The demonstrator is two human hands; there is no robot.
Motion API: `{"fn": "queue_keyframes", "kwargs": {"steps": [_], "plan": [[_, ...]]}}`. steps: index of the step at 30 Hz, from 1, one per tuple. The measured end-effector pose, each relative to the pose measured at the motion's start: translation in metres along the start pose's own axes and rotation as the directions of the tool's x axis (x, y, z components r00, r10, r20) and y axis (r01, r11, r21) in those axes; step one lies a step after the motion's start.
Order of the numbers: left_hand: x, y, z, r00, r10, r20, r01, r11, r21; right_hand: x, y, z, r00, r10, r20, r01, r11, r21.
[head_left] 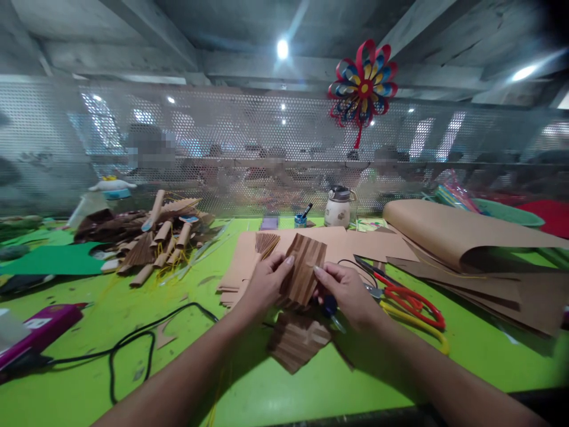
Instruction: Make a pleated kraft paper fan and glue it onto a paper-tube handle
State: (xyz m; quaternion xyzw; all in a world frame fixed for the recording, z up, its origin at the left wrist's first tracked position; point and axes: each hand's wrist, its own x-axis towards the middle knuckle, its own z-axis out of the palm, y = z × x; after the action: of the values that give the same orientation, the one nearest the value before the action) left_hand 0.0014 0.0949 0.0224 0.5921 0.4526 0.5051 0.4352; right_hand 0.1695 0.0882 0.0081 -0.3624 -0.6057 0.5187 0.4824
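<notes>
A creased, brown-striped sheet of paper (306, 267) is held up between my hands. My left hand (269, 283) pinches its left edge, thumb on the front face. On the other side, my right hand (351, 296) has thumb and fingers closed on the right edge. Below lies a second brown-striped paper piece (297, 343) on the green table (267, 394). A dark blue object (329, 305) with a pale tip shows beside my right hand, partly hidden by it. Red-handled scissors (413, 303) and a yellow handle (422, 327) lie right of that hand.
Tan paper sheets (342, 240) lie behind my hands, with a folded brown sheet (444, 228) to the right. A patterned jug (338, 207) stands at the back. Paper rolls (162, 234) are heaped left, above a black cable (133, 337) and a purple box (48, 329).
</notes>
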Motion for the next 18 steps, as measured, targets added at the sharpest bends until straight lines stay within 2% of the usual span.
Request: {"fn": "queue_keyframes", "kwargs": {"steps": [3, 7, 11, 18], "plan": [[-0.0027, 0.0005, 0.0018, 0.998, -0.006, 0.057, 0.009, 0.999, -0.039, 0.0011, 0.0009, -0.0026, 1.0, -0.016, -0.004, 0.016, 1.0, -0.003], [-0.0033, 0.0006, 0.002, 0.999, 0.029, 0.045, -0.028, 0.999, -0.026, 0.0014, -0.0034, -0.0022, 0.999, -0.034, -0.031, 0.036, 0.998, 0.055], [-0.0026, -0.0002, 0.001, 0.997, 0.015, 0.072, -0.009, 0.997, -0.079, 0.0014, -0.0073, -0.0004, 1.0, -0.012, -0.022, 0.015, 0.99, 0.139], [-0.0027, -0.0004, 0.0012, 0.995, 0.03, 0.096, -0.023, 0.997, -0.08, 0.0063, 0.0026, -0.0072, 0.995, -0.072, -0.069, 0.077, 0.995, 0.066]]}}
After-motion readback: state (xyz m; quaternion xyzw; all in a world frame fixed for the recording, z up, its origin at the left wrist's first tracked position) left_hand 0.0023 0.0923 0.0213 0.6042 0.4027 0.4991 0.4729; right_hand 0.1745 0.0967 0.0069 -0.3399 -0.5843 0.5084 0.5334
